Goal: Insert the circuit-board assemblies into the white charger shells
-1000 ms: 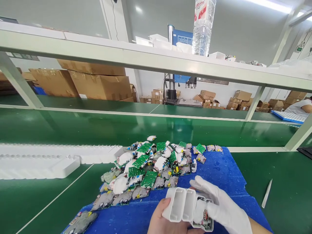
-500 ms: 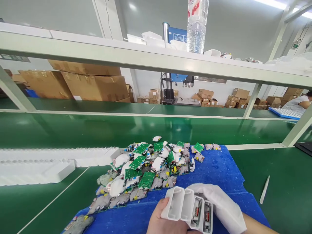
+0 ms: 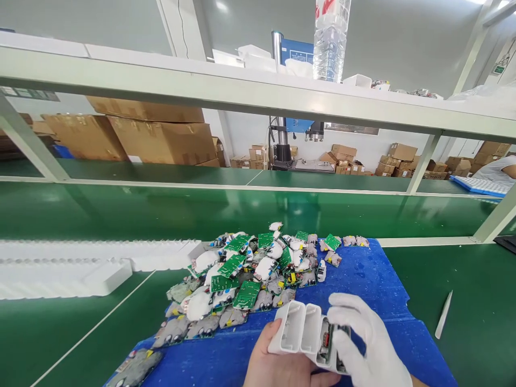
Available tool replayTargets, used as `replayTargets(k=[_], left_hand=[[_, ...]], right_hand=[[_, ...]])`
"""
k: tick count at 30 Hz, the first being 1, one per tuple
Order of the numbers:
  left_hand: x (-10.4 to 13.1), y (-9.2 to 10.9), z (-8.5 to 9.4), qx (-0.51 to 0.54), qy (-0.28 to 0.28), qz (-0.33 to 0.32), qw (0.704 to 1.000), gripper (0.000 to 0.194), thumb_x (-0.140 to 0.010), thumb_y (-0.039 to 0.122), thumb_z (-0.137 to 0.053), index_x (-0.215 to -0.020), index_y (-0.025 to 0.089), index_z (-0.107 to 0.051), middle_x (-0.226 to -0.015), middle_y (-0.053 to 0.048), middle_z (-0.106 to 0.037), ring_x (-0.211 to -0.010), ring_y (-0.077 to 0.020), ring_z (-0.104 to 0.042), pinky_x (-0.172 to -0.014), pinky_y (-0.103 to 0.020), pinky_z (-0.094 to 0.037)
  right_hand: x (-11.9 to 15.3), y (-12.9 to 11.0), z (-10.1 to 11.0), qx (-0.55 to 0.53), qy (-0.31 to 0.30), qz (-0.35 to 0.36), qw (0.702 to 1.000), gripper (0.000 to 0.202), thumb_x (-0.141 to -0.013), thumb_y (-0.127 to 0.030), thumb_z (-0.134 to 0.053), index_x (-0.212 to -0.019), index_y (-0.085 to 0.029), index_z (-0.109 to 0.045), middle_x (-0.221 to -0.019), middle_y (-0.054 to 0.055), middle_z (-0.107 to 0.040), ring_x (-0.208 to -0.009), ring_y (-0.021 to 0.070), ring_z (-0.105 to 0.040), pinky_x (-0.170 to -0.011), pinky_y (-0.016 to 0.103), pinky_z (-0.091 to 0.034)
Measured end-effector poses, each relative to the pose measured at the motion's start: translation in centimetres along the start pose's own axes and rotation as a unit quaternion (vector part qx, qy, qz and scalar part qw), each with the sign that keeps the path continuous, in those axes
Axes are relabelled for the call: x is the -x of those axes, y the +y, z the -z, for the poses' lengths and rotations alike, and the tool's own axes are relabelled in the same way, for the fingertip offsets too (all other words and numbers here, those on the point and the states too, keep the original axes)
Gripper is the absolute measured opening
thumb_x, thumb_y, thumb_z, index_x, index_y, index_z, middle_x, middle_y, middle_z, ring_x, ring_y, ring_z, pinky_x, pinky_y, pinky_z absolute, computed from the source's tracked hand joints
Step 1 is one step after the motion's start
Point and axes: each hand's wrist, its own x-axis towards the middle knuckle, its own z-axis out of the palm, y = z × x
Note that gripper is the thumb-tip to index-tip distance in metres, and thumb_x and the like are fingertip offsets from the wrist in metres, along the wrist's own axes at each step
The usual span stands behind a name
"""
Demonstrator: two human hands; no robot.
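White boxy plastic casings above the blue sheet: left hand clasps them; gloved right hand, grip unclear.

Across the whole width, a long green counter with a glossy top. Above it, a long pale shelf, carried on slanting posts. Behind, a white wall, and higher up a smooth grey surface, wall or ceiling, difficult to tell. Toward the left, large cardboard boxes before a pale pillar; toward the right, smaller stacked boxes. At the upper right corner, bright lighting.
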Motion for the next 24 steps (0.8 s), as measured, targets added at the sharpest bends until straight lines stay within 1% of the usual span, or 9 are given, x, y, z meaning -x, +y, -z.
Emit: replayTargets(k=[3,5,9,11,13,16,18,21,24], left_hand=[[-0.1,0.2,0.1,0.007,-0.005,-0.009,1.0,0.051,-0.076,0.051,-0.038,-0.106,0.019,-0.066,-0.106,-0.007,-0.068,-0.095,-0.0217,-0.059,-0.086,-0.034,-0.037],[-0.2,0.3,0.1,0.008,-0.005,-0.015,1.0,0.05,-0.076,0.052,-0.039,-0.105,0.021,-0.066,-0.108,-0.006,-0.067,-0.096,-0.0225,-0.058,-0.086,-0.034,-0.036],[-0.3,0.2,0.0,0.022,0.0,-0.002,1.0,0.048,-0.076,0.05,-0.04,-0.104,0.021,-0.067,-0.105,-0.006,-0.068,-0.096,-0.0213,-0.058,-0.088,-0.033,-0.036],[-0.2,0.2,0.0,0.029,-0.004,-0.003,1.0,0.049,-0.076,0.051,-0.041,-0.104,0.02,-0.067,-0.105,-0.005,-0.068,-0.095,-0.0205,-0.059,-0.088,-0.032,-0.036],[-0.1,0.2,0.0,0.024,-0.007,-0.009,1.0,0.048,-0.076,0.051,-0.041,-0.103,0.021,-0.067,-0.105,-0.005,-0.068,-0.094,-0.0205,-0.059,-0.089,-0.033,-0.036],[0.0,0.3,-0.1,0.009,0.011,-0.011,1.0,0.05,-0.078,0.05,-0.038,-0.105,0.02,-0.066,-0.108,-0.007,-0.067,-0.099,-0.0235,-0.058,-0.092,-0.038,-0.034],[0.1,0.4,-0.2,-0.001,0.028,-0.007,1.0,0.051,-0.078,0.051,-0.037,-0.106,0.019,-0.066,-0.111,-0.009,-0.066,-0.102,-0.026,-0.057,-0.095,-0.042,-0.031],[0.2,0.3,-0.1,-0.016,0.045,-0.021,0.999,0.049,-0.076,0.051,-0.042,-0.106,0.021,-0.066,-0.109,-0.008,-0.066,-0.102,-0.0274,-0.056,-0.096,-0.045,-0.031],[0.6,0.1,0.0,-0.043,0.06,-0.078,0.994,0.044,-0.067,0.045,-0.056,-0.106,0.025,-0.065,-0.104,-0.005,-0.068,-0.101,-0.0278,-0.057,-0.094,-0.043,-0.033]], right_hand=[[-0.4,-0.4,-0.3,0.154,-0.054,0.154,0.974,0.048,-0.08,-0.03,-0.058,-0.127,-0.031,-0.048,-0.13,0.004,-0.049,-0.119,0.0293,-0.046,-0.091,0.043,-0.05],[-0.9,-0.8,-0.2,0.211,-0.074,0.192,0.956,0.056,-0.075,-0.031,-0.062,-0.129,-0.028,-0.047,-0.127,0.004,-0.053,-0.115,0.0327,-0.049,-0.084,0.044,-0.054],[-1.3,-1.3,0.3,0.241,-0.003,0.177,0.954,0.04,-0.077,-0.031,-0.058,-0.117,-0.031,-0.057,-0.128,0.005,-0.052,-0.117,0.0335,-0.048,-0.079,0.045,-0.055],[-1.3,-1.5,0.4,0.227,-0.006,0.191,0.955,0.046,-0.075,-0.03,-0.059,-0.121,-0.03,-0.053,-0.128,0.006,-0.051,-0.116,0.0326,-0.048,-0.08,0.045,-0.055],[-1.3,-1.7,0.3,0.213,-0.01,0.201,0.956,0.044,-0.075,-0.029,-0.059,-0.119,-0.03,-0.054,-0.124,0.005,-0.054,-0.114,0.0321,-0.051,-0.079,0.046,-0.055],[-1.1,-1.7,-0.1,0.176,0.06,0.144,0.972,0.032,-0.082,-0.03,-0.052,-0.114,-0.028,-0.054,-0.126,0.008,-0.051,-0.116,0.0307,-0.049,-0.081,0.046,-0.054],[-0.8,-1.5,-0.1,0.152,0.111,0.114,0.976,0.033,-0.087,-0.031,-0.046,-0.119,-0.026,-0.047,-0.13,0.01,-0.045,-0.119,0.0286,-0.046,-0.085,0.045,-0.052],[-0.6,-1.4,0.3,0.16,0.127,0.159,0.966,0.037,-0.09,-0.03,-0.041,-0.127,-0.024,-0.039,-0.133,0.011,-0.04,-0.122,0.0262,-0.042,-0.091,0.042,-0.049],[-0.6,-1.4,0.8,0.162,0.111,0.191,0.962,0.037,-0.092,-0.031,-0.039,-0.128,-0.026,-0.038,-0.132,0.009,-0.042,-0.122,0.0233,-0.041,-0.096,0.04,-0.045]])
